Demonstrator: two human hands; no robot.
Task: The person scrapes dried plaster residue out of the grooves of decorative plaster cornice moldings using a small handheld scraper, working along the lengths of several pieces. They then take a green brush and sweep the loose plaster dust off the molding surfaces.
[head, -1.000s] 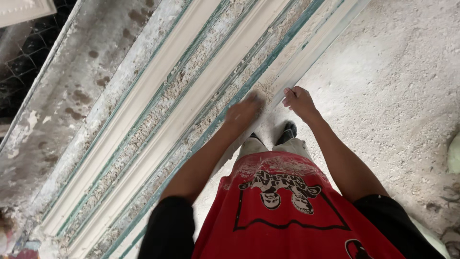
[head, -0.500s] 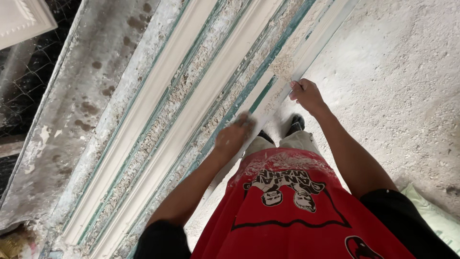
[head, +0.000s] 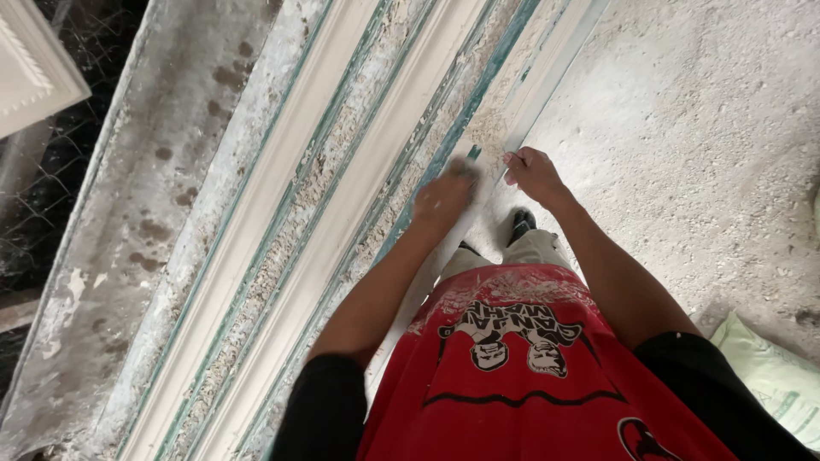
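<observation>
**Hands at the near edge of a long plaster moulding bench**

Underfoot, a rough grey-white concrete floor [head: 700, 128], dusted with pale powder. Running diagonally across the view, a long bench of white plaster moulding strips [head: 342, 222] set between teal-green rails, crusted with crumbly beige residue in the channels. Further left, a stained grey slab [head: 162, 171] with dark blotches, and beyond it wire mesh over a dark gap. In the top left corner, part of a white framed panel [head: 34, 68], cut off by the edge. At the lower right, a corner of a pale green woven sack [head: 769, 376], also cut off.

Below the arms, a red printed shirt, grey dust-streaked trousers and one dark shoe [head: 519, 224]; the other foot hidden behind the left arm.

Left hand [head: 444, 198] blurred, resting on the near teal rail, fingers curled down, seemingly pressing a small teal-tinted object [head: 468, 164] against the residue; too smeared to tell what kind, or whether truly gripped. Right hand [head: 531, 171] just beside it, loosely closed, fingertips touching the outer white edge strip [head: 547, 77] of the bench. Both hands close together, at the bench's near edge, directly ahead of the shoe.
</observation>
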